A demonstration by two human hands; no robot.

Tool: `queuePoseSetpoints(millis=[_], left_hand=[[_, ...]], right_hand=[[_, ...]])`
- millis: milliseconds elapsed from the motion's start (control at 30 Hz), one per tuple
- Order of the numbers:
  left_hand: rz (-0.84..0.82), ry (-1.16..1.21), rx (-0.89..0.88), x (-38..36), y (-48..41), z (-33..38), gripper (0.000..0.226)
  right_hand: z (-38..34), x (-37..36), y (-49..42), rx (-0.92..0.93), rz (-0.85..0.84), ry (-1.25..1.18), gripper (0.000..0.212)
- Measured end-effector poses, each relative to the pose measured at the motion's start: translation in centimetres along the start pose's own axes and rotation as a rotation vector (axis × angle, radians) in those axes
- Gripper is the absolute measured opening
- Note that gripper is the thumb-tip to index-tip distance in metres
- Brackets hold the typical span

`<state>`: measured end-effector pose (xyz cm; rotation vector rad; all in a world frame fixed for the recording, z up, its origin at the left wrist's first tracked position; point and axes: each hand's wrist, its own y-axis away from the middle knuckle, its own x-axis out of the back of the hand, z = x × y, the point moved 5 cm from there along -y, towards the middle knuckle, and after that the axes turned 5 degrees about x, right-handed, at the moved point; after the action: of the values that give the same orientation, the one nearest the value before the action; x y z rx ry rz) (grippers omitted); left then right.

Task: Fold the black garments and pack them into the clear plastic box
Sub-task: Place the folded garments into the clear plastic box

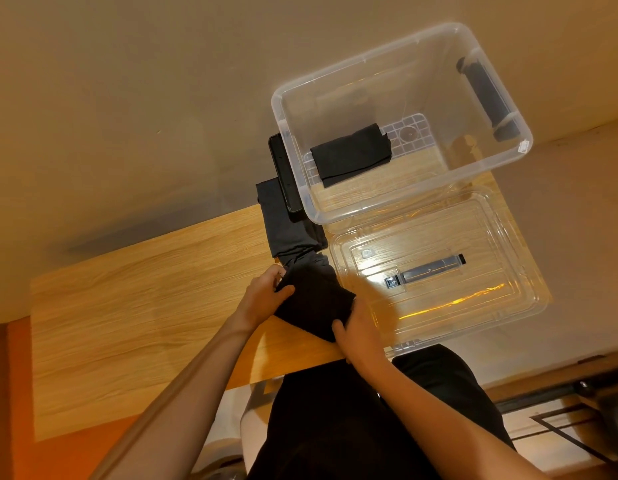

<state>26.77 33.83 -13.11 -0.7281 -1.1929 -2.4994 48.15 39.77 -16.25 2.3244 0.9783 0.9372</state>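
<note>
We are holding a folded black garment point(311, 306) just above the near edge of the table point(145, 306). Our left hand point(266, 292) is gripping its left side, thumb on top, and our right hand point(361, 327) is curling round its near right corner. A pile of dark clothes point(287, 223) is lying just beyond. A second folded garment point(352, 154) is lying inside the clear box point(366, 58), and the lid point(474, 306) is resting flat on the table beside the box.
</note>
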Motion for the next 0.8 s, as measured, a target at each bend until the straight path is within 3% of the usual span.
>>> queuePoseSetpoints(millis=[133,167,467,633,800], left_hand=[[-0.071,0.151,-0.013,-0.1,2.5,1.5,0.028],[-0.08,0.173,0.001,-0.4,1.0,-0.9,0.029],[-0.063,0.401,0.04,0.3,3.7,1.0,0.047],[-0.074,0.678,0.075,1.1,5.2,2.9,0.055],[-0.124,0.916,-0.019,2.7,7.2,6.4,0.056]], right_hand=[[-0.2,-0.4,0.3,-0.022,0.051,-0.115,0.052],[-0.2,-0.4,0.3,-0.038,0.056,-0.155,0.049],[0.2,1.1,0.9,-0.091,0.039,-0.504,0.035],[-1.8,3.8,1.8,-0.041,-0.001,-0.64,0.048],[-4.4,6.4,2.8,-0.057,-0.102,-0.823,0.057]])
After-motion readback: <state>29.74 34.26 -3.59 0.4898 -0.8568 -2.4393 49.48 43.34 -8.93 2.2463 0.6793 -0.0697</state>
